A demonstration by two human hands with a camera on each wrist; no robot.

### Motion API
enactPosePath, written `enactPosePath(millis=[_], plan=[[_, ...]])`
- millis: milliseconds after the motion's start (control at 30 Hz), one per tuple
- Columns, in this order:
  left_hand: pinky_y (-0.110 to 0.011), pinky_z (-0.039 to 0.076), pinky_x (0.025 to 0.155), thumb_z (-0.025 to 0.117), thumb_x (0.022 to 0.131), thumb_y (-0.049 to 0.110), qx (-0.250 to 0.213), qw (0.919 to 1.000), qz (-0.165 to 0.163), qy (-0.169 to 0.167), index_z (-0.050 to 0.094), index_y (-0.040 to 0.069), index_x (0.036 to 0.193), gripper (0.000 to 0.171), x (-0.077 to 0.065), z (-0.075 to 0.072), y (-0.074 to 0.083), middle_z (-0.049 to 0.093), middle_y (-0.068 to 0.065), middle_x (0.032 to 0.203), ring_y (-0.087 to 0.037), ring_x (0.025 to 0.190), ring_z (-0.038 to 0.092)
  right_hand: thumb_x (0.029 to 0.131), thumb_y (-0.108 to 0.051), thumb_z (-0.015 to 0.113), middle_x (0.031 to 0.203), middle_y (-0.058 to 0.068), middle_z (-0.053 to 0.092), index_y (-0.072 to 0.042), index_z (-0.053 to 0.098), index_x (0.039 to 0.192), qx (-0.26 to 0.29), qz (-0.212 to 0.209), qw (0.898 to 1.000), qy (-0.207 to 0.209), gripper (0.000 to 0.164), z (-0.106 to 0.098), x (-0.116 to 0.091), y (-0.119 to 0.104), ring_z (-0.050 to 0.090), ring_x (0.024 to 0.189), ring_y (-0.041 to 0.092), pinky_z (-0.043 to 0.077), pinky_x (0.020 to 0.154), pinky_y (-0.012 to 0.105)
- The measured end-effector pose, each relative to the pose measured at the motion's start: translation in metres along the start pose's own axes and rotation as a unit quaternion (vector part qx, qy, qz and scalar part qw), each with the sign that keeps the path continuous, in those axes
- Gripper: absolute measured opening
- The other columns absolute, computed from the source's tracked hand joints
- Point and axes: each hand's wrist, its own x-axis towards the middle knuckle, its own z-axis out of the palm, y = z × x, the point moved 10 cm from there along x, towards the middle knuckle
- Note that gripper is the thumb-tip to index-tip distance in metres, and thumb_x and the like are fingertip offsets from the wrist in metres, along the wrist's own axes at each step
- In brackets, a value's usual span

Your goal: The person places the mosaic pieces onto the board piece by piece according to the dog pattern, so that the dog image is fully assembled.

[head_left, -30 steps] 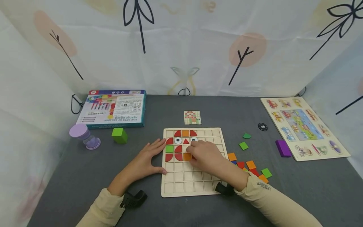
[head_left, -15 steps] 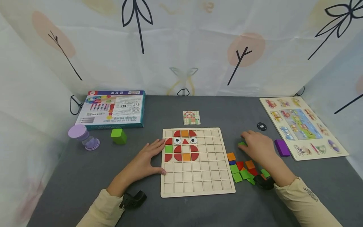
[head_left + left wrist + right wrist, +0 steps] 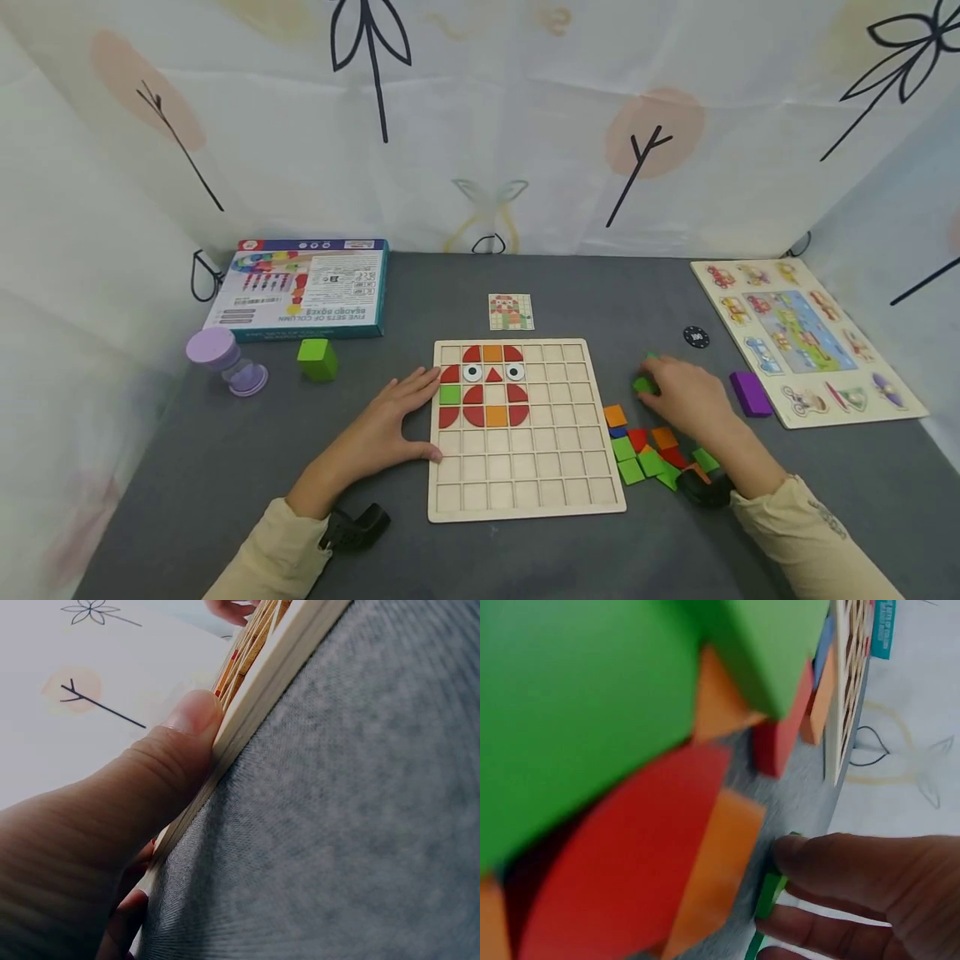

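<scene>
I see the board (image 3: 525, 497) part-filled against the spread left hand (image 3: 390, 425), lower rows bare; the right hand (image 3: 692, 398) pinches a green tile (image 3: 643, 385), loose tiles (image 3: 649, 462) by its wrist.

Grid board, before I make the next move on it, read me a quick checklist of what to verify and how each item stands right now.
1. Grid board flat on the table: ok.
2. Left hand against the board's left edge: ok, the thumb touches it.
3. Right hand firmly gripping the green piece: cannot tell; its fingertips are at the piece, which is off the board.
4. Bare cells available: ok, the lower rows hold no pieces.
5. Picture card uncovered: ok, it lies just beyond the board.
6. Loose pieces spread apart: not ok, several overlap right of the board.
</scene>
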Motion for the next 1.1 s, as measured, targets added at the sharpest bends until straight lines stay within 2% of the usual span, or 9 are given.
enactPosePath(millis=[133,300,467,600,767,1100], plan=[[-0.049,0.008,0.108,0.074,0.060,0.051,-0.004,1.0000,0.001,-0.001,0.032,0.010,0.138,0.098,0.000,-0.001,0.002,0.025,0.001,0.146,-0.021,0.136,0.015,0.075,-0.018,0.070,0.091,0.006,0.062,-0.008,0.062,0.102,0.041,-0.032,0.998,0.030,0.029,-0.009,-0.004,-0.025,0.057,0.072,0.018,0.046,0.051,0.032],[-0.049,0.008,0.108,0.074,0.060,0.050,-0.008,1.0000,-0.002,-0.001,0.033,0.009,0.138,0.097,0.000,-0.001,0.001,0.025,0.000,0.146,-0.022,0.136,0.015,0.072,-0.020,0.073,0.088,-0.002,0.061,-0.013,0.062,0.098,0.054,-0.109,0.990,0.064,0.029,-0.018,-0.006,-0.085,0.056,0.073,0.011,0.044,0.052,0.024],[-0.049,0.008,0.108,0.075,0.060,0.049,-0.009,1.0000,0.000,-0.003,0.032,0.009,0.138,0.097,0.000,-0.001,0.001,0.024,0.000,0.146,-0.022,0.136,0.015,0.070,-0.022,0.074,0.086,-0.008,0.059,-0.018,0.064,0.094,0.049,-0.204,0.975,0.080,0.026,-0.013,-0.013,-0.151,0.054,0.076,0.007,0.047,0.059,0.023],[-0.049,0.008,0.108,0.075,0.060,0.048,-0.010,0.9999,0.001,-0.003,0.033,0.009,0.138,0.097,0.001,-0.001,0.001,0.024,0.000,0.146,-0.021,0.136,0.015,0.071,-0.024,0.074,0.085,-0.008,0.059,-0.018,0.066,0.092,0.041,-0.255,0.963,0.070,0.024,-0.003,-0.017,-0.186,0.051,0.077,0.008,0.046,0.063,0.022],[-0.048,0.009,0.108,0.075,0.060,0.049,-0.008,0.9999,0.000,-0.007,0.033,0.010,0.138,0.097,0.002,0.000,0.002,0.024,0.001,0.146,-0.021,0.135,0.015,0.072,-0.023,0.073,0.087,-0.006,0.059,-0.017,0.067,0.094,0.030,-0.266,0.963,0.040,0.023,0.009,-0.016,-0.201,0.050,0.078,0.009,0.046,0.064,0.023],[-0.049,0.009,0.108,0.076,0.060,0.046,-0.008,0.9999,-0.005,-0.008,0.032,0.009,0.138,0.096,0.001,-0.001,0.002,0.024,0.000,0.146,-0.021,0.135,0.015,0.073,-0.026,0.072,0.089,-0.006,0.058,-0.019,0.067,0.096,0.030,-0.264,0.964,0.032,0.025,0.012,-0.015,-0.200,0.050,0.078,0.009,0.046,0.065,0.024]])
